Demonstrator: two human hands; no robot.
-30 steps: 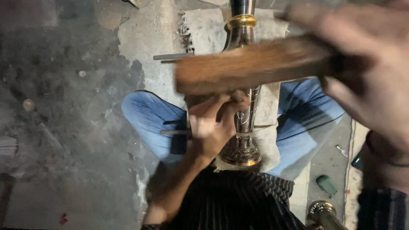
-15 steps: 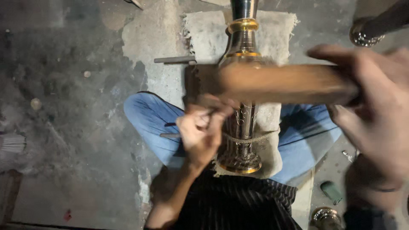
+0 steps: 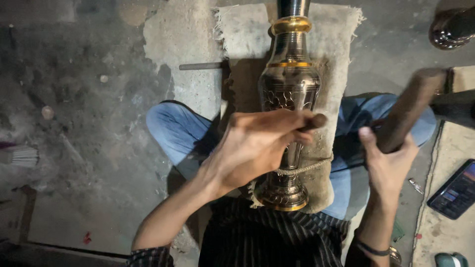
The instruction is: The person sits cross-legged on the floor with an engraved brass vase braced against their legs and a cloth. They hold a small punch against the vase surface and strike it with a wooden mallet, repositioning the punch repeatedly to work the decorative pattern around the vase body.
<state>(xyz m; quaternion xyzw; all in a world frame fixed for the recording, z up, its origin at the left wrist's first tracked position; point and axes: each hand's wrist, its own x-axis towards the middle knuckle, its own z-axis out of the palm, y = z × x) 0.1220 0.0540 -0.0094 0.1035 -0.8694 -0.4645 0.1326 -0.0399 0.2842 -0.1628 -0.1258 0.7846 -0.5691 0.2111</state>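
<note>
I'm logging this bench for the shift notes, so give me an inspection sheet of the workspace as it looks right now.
Surface: rough grey concrete floor with a frayed burlap cloth spread on it.
Job's things: engraved metal vase with gold bands lying on the cloth across the person's lap, a cord round its narrow stem; small punch-like tool; wooden mallet, blurred.
Clutter: metal rod; phone, screen lit; another shiny metal piece.
Grippers: left hand grips the tool over the vase; right hand grips the mallet.
Cables: nothing seen.
Surroundings: dim, dusty floor; pale bristles at the left edge.
</note>
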